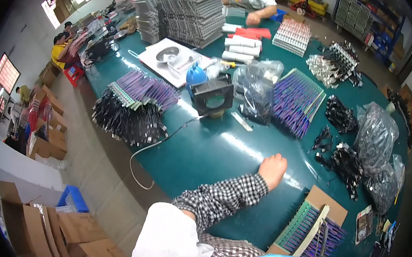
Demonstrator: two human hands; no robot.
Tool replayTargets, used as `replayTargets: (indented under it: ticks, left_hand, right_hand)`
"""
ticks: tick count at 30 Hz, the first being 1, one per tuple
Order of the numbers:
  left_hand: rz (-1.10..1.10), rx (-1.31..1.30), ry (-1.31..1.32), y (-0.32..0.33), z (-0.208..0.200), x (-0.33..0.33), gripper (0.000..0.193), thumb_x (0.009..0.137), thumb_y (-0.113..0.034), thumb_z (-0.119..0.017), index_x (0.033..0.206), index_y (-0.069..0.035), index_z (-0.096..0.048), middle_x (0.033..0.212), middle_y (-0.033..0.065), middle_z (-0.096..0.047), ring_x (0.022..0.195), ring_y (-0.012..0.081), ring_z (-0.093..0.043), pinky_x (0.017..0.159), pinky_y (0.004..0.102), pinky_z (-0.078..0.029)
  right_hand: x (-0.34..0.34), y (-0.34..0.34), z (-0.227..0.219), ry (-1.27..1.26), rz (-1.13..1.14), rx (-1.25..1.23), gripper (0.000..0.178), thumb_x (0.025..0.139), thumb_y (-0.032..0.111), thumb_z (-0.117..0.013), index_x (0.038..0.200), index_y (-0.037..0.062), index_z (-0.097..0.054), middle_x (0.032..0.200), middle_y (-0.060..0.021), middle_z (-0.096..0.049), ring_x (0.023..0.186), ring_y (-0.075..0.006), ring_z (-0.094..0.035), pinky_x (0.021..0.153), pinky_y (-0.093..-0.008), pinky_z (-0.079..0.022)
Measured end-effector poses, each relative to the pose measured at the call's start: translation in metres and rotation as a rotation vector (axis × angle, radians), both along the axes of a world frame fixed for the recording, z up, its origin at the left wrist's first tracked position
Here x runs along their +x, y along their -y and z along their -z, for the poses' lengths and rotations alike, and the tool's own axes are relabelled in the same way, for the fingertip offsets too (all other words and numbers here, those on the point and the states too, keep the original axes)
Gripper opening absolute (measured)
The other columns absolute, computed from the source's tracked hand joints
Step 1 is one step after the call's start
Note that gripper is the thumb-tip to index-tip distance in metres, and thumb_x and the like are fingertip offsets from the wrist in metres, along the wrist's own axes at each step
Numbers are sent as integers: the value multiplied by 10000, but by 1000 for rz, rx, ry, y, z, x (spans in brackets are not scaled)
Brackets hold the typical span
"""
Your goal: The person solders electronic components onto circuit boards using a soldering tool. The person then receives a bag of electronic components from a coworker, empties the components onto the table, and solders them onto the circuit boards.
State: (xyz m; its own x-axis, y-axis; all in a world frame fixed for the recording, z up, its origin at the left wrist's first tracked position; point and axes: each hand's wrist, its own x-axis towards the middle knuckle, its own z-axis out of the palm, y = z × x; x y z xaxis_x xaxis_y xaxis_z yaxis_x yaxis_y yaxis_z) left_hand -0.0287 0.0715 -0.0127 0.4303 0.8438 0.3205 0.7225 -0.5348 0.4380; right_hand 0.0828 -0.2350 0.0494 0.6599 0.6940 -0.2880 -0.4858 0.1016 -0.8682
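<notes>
resting fist (273, 169) on table (208, 153), black parts (343, 162) nr fingers

Teal-green table (208, 153) surface. Black-and-white checked sleeve (222, 198) above a white apron (165, 246). Purple card stacks (297, 101) with green edges; black cable bundles (128, 118); blue jug (195, 75) behind a black fan (213, 98); white rolls (241, 45) beside red ones (252, 33); brown cardboard boxes (42, 228); blue crate (73, 196) on the grey floor (95, 164).

L hand (273, 170) fisted, checked sleeve, arm extended fwd.
</notes>
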Motion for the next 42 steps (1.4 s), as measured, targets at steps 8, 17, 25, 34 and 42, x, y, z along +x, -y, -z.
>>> replayTargets:
  ticks: [8, 17, 25, 34, 42]
  left_hand:
    - [103, 21, -112, 3, -1, 20, 61, 674, -23, -492, 735, -17, -499, 717, 139, -538, 644, 272, -581, 550, 368, -476]
    - [97, -149, 242, -4, -20, 5, 137, 692, -46, -597, 797, -24, -512, 698, 109, -579, 605, 214, -590, 539, 317, -471]
    - [258, -1336, 910, 70, -92, 0, 223, 772, 8, -592, 954, 41, -468, 840, 128, -615, 741, 128, -602, 652, 224, -515]
    - [344, -1283, 841, 116, -75, -2, 227, 758, 31, -595, 942, 24, -461, 855, 133, -624, 788, 141, -612, 670, 225, -497]
    - [533, -1102, 684, 122, -77, -8, 229, 759, 34, -587, 966, 44, -490, 858, 123, -626, 816, 143, -613, 685, 229, -494]
  right_hand:
    - [6, 15, 16, 93, -12, 26, 256, 862, 261, -486, 1029, 78, -424, 707, -10, -451, 651, -124, -439, 611, -305, -411]
    - [-3, -10, 1, 25, 198, -5, 261, 849, 161, -474, 1025, -30, -443, 799, -86, -510, 736, -201, -551, 672, -329, -505]
    - [0, -46, -19, 202, 24, -53, 337, 845, 196, -491, 1089, -25, -423, 942, -94, -517, 851, -229, -580, 711, -311, -496]
    - [-5, -83, -15, 441, -134, -185, 290, 745, -45, -596, 1008, 0, -485, 826, -42, -554, 749, -94, -554, 656, -213, -458]
    - [-11, -67, -14, 448, -205, -164, 401, 722, -129, -551, 1073, 8, -412, 841, -60, -490, 759, -127, -523, 655, -253, -452]
